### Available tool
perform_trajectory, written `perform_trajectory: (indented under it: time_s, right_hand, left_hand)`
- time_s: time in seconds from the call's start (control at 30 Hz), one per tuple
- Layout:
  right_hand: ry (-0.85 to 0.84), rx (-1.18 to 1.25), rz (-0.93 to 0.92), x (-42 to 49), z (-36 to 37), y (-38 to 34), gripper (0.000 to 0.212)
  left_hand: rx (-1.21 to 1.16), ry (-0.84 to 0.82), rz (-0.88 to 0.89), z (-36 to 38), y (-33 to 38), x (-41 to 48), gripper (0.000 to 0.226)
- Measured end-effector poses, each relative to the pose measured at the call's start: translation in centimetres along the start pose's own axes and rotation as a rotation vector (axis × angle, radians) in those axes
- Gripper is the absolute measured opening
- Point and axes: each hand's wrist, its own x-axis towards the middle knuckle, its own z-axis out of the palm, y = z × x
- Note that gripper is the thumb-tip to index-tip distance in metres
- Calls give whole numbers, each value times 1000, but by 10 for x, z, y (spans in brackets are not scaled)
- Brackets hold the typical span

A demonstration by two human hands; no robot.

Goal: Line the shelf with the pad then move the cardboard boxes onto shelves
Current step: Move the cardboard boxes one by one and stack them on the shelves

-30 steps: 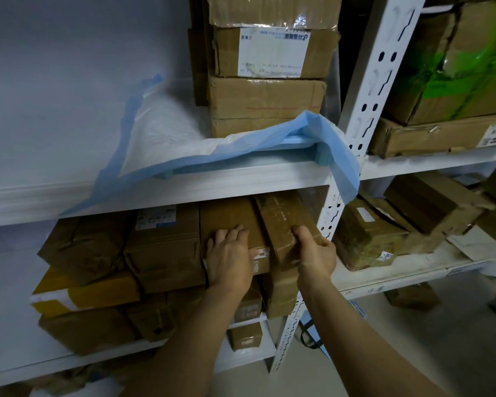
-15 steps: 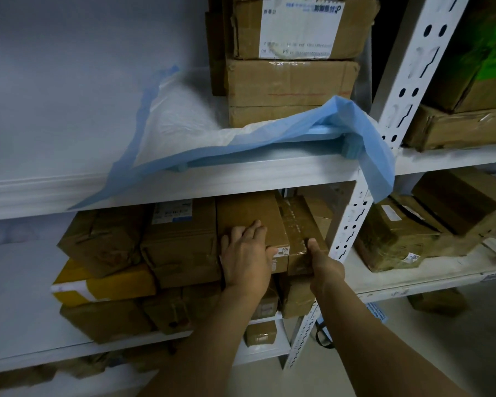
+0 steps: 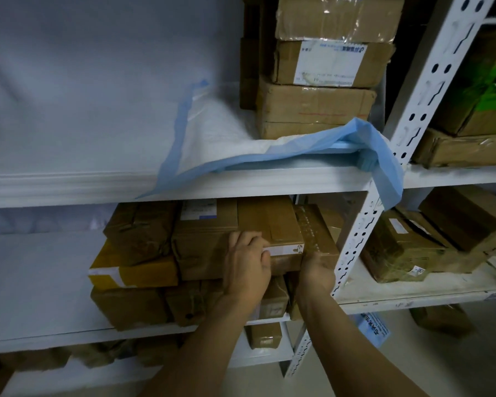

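Observation:
A blue-edged white pad (image 3: 212, 138) lies on the upper shelf (image 3: 241, 181), its right corner drooping over the upright post. A stack of cardboard boxes (image 3: 315, 110) stands on the pad. On the middle shelf, a brown box with a white label strip (image 3: 269, 222) sits on top of a pile. My left hand (image 3: 245, 265) grips its front left edge, fingers curled over the top. My right hand (image 3: 317, 269) is under the front of the taped box (image 3: 315, 233) beside it, holding it from below.
More boxes fill the middle shelf at left, among them a yellow box (image 3: 132, 267). The white perforated post (image 3: 361, 239) stands just right of my right hand. Boxes (image 3: 430, 236) crowd the right bay. A white wall backs the left side.
The view has shifted closer and lower. My left hand slid from flat on the box top to gripping its front edge. My right hand dropped from the taped box's side to beneath its front.

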Motion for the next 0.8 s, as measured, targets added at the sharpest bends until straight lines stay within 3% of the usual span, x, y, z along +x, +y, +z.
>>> perform_trajectory:
  time_s: [0.2,0.3,0.5,0.6,0.8]
  right_hand:
    - [17,-43,30,-68,40,7,39]
    - [-65,-36,27,-112,77,13,32]
    - [-370,-5,13,-231,162,31,34]
    - [-567,-13,11,-293,203,35,35]
    - [-780,-44,-56,-379,270,12,17]
  left_hand:
    - [-14,-1,-82,-59,-46,-25,13]
    - [-25,43,-112,-100,-79,-39,14]
    - [-28,221,-149,-210,-154,-75,32]
    - [-59,299,-177,-263,-194,-91,29]
    - [-91,476,-266,-364,-268,-103,33]
